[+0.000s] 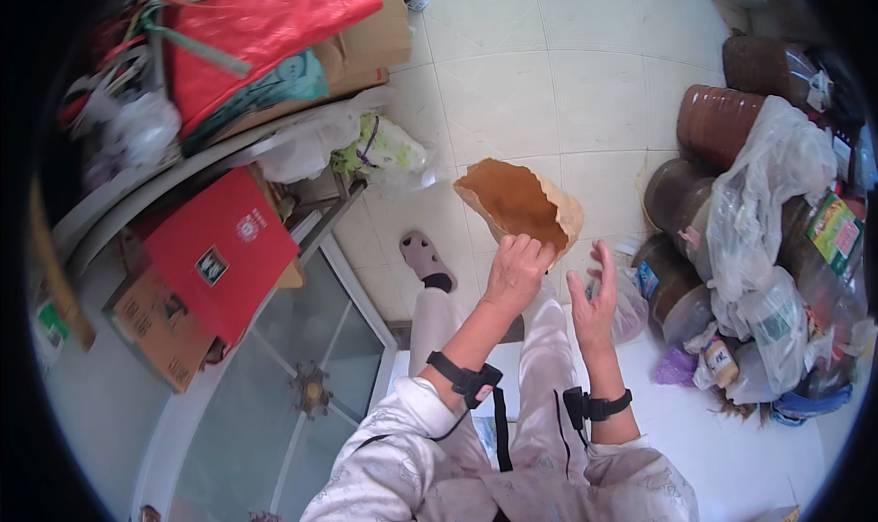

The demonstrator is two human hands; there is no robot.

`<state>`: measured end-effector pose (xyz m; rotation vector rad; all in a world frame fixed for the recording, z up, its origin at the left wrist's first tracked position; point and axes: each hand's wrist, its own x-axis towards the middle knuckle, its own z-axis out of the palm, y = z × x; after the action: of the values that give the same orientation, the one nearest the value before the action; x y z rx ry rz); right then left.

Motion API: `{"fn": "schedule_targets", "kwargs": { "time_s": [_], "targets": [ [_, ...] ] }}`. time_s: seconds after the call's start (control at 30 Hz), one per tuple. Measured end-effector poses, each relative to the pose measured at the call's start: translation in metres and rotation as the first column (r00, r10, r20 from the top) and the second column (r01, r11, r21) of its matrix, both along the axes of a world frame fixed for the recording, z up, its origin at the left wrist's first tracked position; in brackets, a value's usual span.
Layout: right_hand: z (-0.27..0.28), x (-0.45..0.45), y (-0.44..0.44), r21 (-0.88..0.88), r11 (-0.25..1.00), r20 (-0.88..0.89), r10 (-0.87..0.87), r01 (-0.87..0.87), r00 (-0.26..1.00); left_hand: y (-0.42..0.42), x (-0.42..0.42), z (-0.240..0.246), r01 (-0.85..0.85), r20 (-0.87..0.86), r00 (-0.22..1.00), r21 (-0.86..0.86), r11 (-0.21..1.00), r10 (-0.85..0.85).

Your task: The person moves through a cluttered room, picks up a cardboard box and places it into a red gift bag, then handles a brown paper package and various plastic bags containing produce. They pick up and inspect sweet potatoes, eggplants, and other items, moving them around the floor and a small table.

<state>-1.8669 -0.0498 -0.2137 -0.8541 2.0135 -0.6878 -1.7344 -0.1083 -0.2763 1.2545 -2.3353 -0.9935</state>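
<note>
My left hand (519, 267) grips the near rim of a brown paper bag (514, 196). The bag's mouth gapes upward, and its inner wall shows orange-brown; I cannot make out any contents. Just to the right, my right hand (595, 292) is held apart from the bag, thumb and fingers spread around nothing. A black strap with a small device (473, 385) circles my left forearm, and a similar one (590, 405) sits on my right forearm. Below the bag is the tiled floor (501, 104).
On the right stand several brown jars (720, 124) with clear plastic bags (761, 179) over them. A glass-panelled door (274, 385) lies left, near a red folder (219, 254) and a cardboard box (161, 326). Leafy vegetables (384, 145) in plastic sit near my shoe (426, 256).
</note>
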Motion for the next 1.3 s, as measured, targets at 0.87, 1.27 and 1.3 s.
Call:
{"fn": "schedule_targets", "kwargs": {
  "time_s": [0.87,1.27,1.3],
  "targets": [
    [0.325,-0.106,-0.051,-0.332,0.936,0.257,-0.027,0.114,0.966,-0.002,0.076,0.375,-0.277,-0.099,0.961,-0.267,0.923,0.26],
    [0.402,-0.223,-0.06,-0.256,0.944,0.753,0.061,0.206,0.655,-0.031,0.082,0.397,-0.066,-0.508,0.34,0.827,0.558,0.792],
    [0.402,-0.226,-0.06,-0.249,0.945,0.765,0.056,0.214,0.641,-0.034,0.072,0.4,0.048,-0.545,0.284,0.83,0.556,0.789]
  ]
}}
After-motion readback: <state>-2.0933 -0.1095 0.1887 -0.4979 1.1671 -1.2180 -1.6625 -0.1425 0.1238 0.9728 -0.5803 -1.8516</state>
